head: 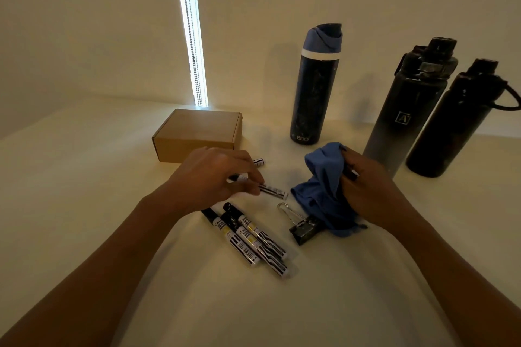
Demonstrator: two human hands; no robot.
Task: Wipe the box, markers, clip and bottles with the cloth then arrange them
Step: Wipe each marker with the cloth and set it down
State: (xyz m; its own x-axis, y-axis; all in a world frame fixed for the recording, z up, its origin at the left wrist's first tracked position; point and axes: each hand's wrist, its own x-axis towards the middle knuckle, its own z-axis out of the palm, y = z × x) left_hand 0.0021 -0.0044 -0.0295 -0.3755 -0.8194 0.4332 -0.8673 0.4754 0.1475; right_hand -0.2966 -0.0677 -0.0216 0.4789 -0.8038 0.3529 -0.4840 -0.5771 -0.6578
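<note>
Left hand (pixel 210 175) pinching marker (pixel 273 191), right hand (pixel 366 186) gripping cloth (pixel 321 177)

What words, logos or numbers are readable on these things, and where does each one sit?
"BDO": near the base of the dark blue bottle with the blue lid.
"A" in a square emblem: on the grey-to-black gradient bottle.
Black-and-white markers lying on the table: barcodes and printed words, too blurred to read.
Brown cardboard box: no text visible.

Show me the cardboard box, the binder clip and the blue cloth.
cardboard box (pixel 197 132): head view, top flap.
binder clip (pixel 306 229): head view, black body.
blue cloth (pixel 321 175): head view, bunched middle fold.
</note>
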